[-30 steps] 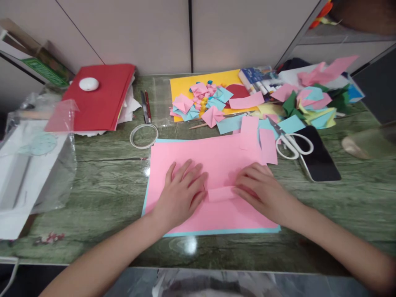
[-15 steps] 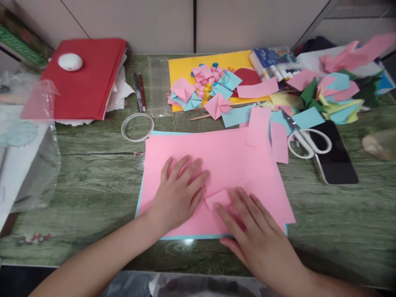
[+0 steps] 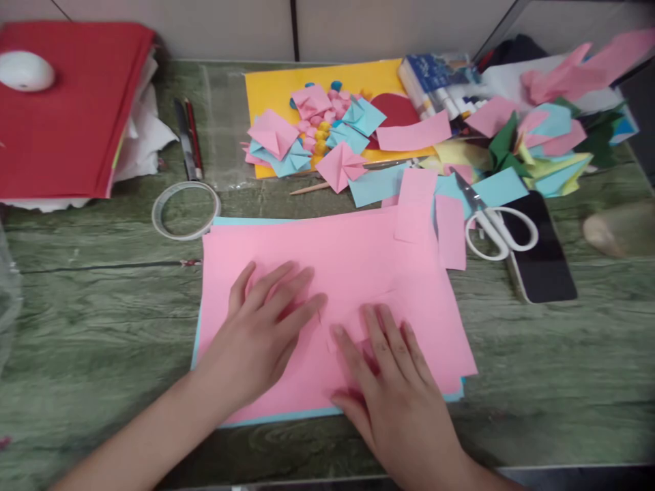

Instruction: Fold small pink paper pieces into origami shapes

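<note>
A stack of pink sheets (image 3: 348, 252), with blue paper (image 3: 245, 221) showing at its edges, lies on the table. My left hand (image 3: 258, 337) rests over the left half of the stack, fingers spread and holding nothing. On the right half, my right hand (image 3: 396, 382) presses flat with its fingers apart. Beneath its fingertips is a small folded pink paper (image 3: 331, 343), mostly hidden and hard to tell from the pink sheet below. A gap of bare pink sheet separates the two hands.
White-handled scissors (image 3: 499, 228) lie partly on a black phone (image 3: 545, 256). Folded paper pieces (image 3: 340, 167) sit around a yellow sheet (image 3: 271, 88) at the back. A tape roll (image 3: 187, 210), a pencil (image 3: 194, 140) and a red folder (image 3: 71, 129) are to the left.
The view has shifted, so most things appear farther left. My right hand now covers more of the small folded pink paper, with its fingers flatter. My left hand stays on the stack.
</note>
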The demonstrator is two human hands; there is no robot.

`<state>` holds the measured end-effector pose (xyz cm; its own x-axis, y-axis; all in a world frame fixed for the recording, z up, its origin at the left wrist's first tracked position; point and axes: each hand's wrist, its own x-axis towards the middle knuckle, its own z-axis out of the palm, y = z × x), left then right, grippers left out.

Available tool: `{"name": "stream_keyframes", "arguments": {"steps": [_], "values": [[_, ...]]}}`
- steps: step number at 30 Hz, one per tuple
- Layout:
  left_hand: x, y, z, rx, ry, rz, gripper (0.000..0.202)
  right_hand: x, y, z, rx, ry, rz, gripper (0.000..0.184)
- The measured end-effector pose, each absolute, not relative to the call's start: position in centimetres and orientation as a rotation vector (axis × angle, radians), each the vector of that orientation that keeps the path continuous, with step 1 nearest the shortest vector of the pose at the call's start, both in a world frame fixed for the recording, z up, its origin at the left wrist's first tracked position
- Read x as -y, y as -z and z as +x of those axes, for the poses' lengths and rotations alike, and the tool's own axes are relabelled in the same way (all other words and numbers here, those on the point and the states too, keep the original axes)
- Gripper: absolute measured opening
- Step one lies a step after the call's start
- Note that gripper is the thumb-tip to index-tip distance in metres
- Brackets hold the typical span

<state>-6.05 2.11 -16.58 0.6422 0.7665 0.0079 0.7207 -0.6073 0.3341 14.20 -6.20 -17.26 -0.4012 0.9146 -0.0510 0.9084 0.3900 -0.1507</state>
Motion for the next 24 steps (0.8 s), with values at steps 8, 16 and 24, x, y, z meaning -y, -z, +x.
{"name": "stream_keyframes", "arguments": {"steps": [8,16,24], "values": [[-2.3,16.57,-6.24,-1.165,-0.215,2.546,0.038,6.25,17.24,13.74,2.541,-0.256,-1.757,0.065],[-2.29,16.52,-6.16,-1.169,-0.203,2.536,0.038,6.23,17.61,13.68,2.521,-0.26,-1.766,0.062],[-2.15,16.69,-6.12,-1.193,-0.233,2.496,0.037,6.3,17.76,13.64,2.505,-0.272,-1.769,0.063]]}}
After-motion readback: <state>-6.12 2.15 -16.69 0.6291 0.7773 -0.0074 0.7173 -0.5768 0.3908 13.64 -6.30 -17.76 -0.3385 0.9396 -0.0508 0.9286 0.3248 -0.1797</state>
